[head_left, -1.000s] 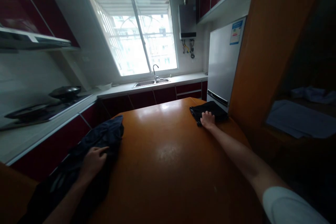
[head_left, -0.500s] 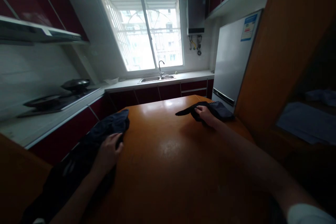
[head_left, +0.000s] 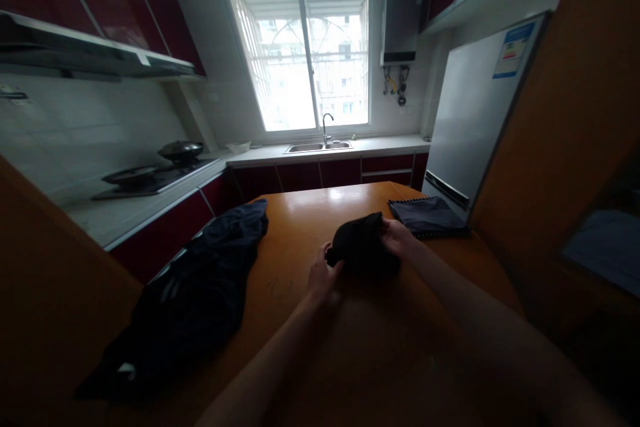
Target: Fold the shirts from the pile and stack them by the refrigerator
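Between both hands is a black cap, its rounded top facing up, just over the wooden table. My right hand grips its right upper edge, fingers closed. On the opposite side, my left hand has thumb and fingers around the cap's left edge. Dark navy clothing with small white marks lies rumpled along the table's left side. Beyond my right hand rests a flat dark grey piece with a toothed black edge; what it is, I cannot tell.
Past the table, a white counter holds a sink with a tap under the window. Two pans stand on the hob at left. A fridge and a wooden panel border the right side.
My left hand has left the navy clothing and moved right onto the cap. My right hand has brought the cap off the grey piece toward me. The view has turned slightly left.
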A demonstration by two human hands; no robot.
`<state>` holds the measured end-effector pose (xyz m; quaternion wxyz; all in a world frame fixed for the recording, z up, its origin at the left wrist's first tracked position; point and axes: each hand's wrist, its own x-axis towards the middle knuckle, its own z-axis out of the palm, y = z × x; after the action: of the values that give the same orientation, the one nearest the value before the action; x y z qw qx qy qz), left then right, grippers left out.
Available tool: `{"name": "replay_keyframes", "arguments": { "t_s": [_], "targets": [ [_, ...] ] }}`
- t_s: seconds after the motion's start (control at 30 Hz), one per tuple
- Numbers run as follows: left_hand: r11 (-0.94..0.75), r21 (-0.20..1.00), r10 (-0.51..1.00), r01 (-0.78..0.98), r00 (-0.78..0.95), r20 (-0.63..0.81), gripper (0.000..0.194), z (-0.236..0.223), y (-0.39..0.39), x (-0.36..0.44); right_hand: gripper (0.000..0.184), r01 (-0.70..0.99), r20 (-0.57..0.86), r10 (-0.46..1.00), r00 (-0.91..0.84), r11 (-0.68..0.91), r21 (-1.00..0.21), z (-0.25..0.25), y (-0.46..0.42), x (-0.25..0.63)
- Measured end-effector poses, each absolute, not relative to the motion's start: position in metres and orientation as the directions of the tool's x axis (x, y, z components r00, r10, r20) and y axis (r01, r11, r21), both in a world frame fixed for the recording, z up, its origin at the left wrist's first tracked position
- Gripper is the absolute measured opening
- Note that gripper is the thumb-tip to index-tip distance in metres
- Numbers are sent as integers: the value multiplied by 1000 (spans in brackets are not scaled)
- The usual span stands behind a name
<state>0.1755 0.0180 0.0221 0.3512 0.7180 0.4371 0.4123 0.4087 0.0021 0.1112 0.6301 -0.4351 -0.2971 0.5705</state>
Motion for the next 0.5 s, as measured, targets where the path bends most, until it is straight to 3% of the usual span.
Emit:
{"name": "replay_keyframes", "arguments": {
  "t_s": [0.07,0.17,0.23,0.37,0.43,0.5],
  "targets": [
    [-330,897,918,293,319,234,49,33,20,176,25,-435,-136,973,188,-42,-900,111,2,410],
    [-366,918,888,152,353,296,41,64,13,173,28,-407,-131,972,193,-43,-913,119,5,418],
    [-394,917,872,67,343,349,40,95,6,168,28,-409,-99,978,185,-15,-912,132,10,425],
    [-270,961,879,-69,390,275,51,157,16,156,26,-410,19,960,279,137,-902,163,33,437],
    [-252,967,878,-26,415,240,54,173,36,154,24,-348,49,935,352,180,-920,172,48,438],
    [-334,931,889,144,377,261,47,172,59,154,20,-285,52,915,401,179,-942,169,59,435]
  ]
}}
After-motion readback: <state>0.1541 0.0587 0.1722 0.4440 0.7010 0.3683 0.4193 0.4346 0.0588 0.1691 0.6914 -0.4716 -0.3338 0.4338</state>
